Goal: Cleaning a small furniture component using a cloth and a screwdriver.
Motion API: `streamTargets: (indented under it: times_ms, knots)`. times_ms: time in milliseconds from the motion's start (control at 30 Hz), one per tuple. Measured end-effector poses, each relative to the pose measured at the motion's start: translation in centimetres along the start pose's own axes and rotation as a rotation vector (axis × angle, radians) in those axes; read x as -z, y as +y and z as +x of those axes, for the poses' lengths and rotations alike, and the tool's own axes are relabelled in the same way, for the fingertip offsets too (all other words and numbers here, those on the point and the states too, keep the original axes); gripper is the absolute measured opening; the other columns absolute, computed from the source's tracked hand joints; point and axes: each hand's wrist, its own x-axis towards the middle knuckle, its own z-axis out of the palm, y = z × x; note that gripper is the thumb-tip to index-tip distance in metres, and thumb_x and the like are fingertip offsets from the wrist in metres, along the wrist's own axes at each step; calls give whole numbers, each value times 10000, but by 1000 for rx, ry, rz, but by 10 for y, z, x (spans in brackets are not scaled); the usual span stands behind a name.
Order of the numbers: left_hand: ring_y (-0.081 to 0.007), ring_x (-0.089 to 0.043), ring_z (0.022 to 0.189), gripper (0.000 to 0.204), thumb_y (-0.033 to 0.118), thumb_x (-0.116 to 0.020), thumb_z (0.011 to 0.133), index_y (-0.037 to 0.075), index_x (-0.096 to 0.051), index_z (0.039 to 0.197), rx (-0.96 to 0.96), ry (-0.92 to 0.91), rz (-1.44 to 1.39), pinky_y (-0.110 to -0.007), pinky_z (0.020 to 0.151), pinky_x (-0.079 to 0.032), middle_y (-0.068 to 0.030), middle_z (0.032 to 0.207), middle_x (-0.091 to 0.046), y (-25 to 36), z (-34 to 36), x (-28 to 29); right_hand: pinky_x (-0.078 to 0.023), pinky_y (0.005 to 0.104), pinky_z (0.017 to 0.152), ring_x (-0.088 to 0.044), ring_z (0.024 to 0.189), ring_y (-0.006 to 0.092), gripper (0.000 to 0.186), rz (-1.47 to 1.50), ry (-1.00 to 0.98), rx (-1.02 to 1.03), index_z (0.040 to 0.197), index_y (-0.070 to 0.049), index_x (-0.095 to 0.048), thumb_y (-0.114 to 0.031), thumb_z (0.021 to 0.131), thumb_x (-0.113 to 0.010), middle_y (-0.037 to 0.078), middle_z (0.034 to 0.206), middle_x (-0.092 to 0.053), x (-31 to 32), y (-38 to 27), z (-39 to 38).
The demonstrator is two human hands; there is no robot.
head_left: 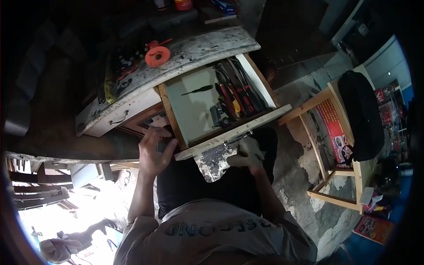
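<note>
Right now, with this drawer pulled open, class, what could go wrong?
The left hand is close to the left front corner of the drawer, so it might get pinched if the drawer shuts. The loose dark screwdriver could slide if the drawer jolts. The drawer juts toward the person's legs, which it might hit if it falls.

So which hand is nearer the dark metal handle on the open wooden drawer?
Right: the right hand is just below the handle; the left hand is beside the left front corner of the drawer.
</note>
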Motion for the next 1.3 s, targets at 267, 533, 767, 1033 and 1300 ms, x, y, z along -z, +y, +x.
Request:
streamTargets:
  times_ms: [267, 533, 767, 1033, 1300]
  knots:
    - [-243, -678, 787, 229, 91, -799, 819, 12, -655, 979, -207, -413, -61, -335, 688, -539, -125, 883, -669, 51, 42, -67, -434, 370, 1062, -516, 1307, 223, 1043, 968, 268, 826, 1510, -14, -382, -366, 670, -889, 103, 1441, -516, -30, 51, -7]
    - [-316, -680, 908, 307, 218, -768, 861, 15, -643, 1054, 29, -730, 92, -406, 801, -536, -145, 887, -683, 46, 88, -110, -410, 388, 1090, -524, 1314, 236, 1040, 949, 304, 839, 1501, -12, -392, -381, 665, -889, 105, 1449, -523, -26, 63, -29]
    - [-388, -611, 1086, 355, 261, -669, 926, 25, -596, 1180, 3, -872, 334, -462, 947, -485, -185, 1086, -654, 19, 122, -127, -418, 375, 1081, -568, 1255, 225, 763, 739, 462, 791, 1429, -48, -516, -73, 706, -760, 84, 1353, -607, -23, 111, -42]
    - [-439, -557, 1133, 535, 27, -683, 829, 47, -485, 1326, -86, -668, 178, -501, 958, -465, -238, 1194, -583, -105, 165, -159, -507, 368, 935, -625, 1069, 205, 904, 903, 805, 624, 1344, 13, -527, -445, 663, -907, 66, 1206, -632, -58, 200, -33]
    - [-340, -615, 918, 275, -57, -614, 780, -16, -595, 1051, -231, -711, 40, -400, 794, -472, -188, 999, -615, 26, 118, -127, -518, 370, 843, -606, 965, 177, 489, 803, 916, 510, 1210, -23, -602, -213, 823, -831, 67, 1079, -629, -84, 210, -62]
